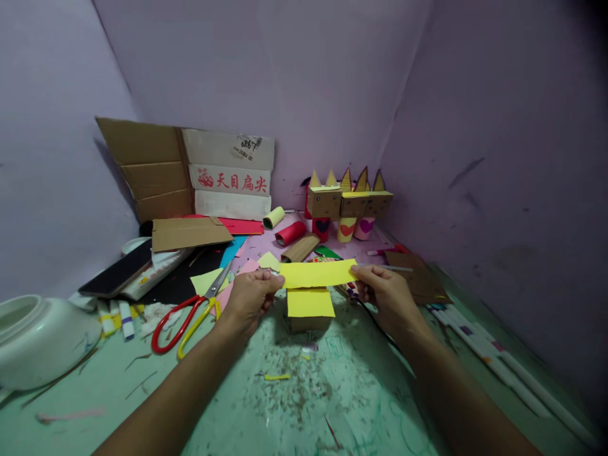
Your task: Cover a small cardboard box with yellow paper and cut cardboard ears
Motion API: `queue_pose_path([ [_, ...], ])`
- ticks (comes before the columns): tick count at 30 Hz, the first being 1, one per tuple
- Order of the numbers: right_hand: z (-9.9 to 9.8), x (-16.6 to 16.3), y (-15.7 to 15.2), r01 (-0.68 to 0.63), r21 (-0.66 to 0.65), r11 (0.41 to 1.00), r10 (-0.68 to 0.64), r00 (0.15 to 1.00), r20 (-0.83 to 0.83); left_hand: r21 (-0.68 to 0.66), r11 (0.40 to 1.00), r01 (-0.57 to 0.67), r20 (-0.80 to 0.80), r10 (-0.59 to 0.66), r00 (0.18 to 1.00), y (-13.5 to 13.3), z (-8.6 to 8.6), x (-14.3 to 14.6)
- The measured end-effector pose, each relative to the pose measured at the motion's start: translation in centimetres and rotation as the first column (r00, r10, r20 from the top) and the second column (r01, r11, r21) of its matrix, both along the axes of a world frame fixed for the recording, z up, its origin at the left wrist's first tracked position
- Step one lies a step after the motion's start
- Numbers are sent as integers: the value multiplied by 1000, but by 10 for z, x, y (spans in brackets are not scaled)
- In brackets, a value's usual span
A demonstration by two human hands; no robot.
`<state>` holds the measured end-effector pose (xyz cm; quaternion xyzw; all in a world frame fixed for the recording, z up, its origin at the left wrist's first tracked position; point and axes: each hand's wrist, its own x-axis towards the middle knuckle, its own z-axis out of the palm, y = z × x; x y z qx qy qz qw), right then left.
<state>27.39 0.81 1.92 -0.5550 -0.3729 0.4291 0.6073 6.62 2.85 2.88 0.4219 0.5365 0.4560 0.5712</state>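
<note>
On the white side of the cardboard carton (232, 204), which stands open at the back, four large red characters (241, 183) are readable: 天目扁尖. Left of them there is a red emblem (205, 178). Above, near the top edge, a sticker (247, 147) carries bold dark figures, of which the exact order I cannot tell; its smaller print is too small to read. On the worktop (285, 418), one small framed mark (335, 345) is drawn, not legible.
</note>
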Motion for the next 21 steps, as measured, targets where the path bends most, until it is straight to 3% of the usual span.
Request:
queue_pose_path([
  [21, -3, 7, 3, 15, -53, 999, -10, 996, 84, -10, 999, -45, 5, 45, 999, -2, -3, 5],
])
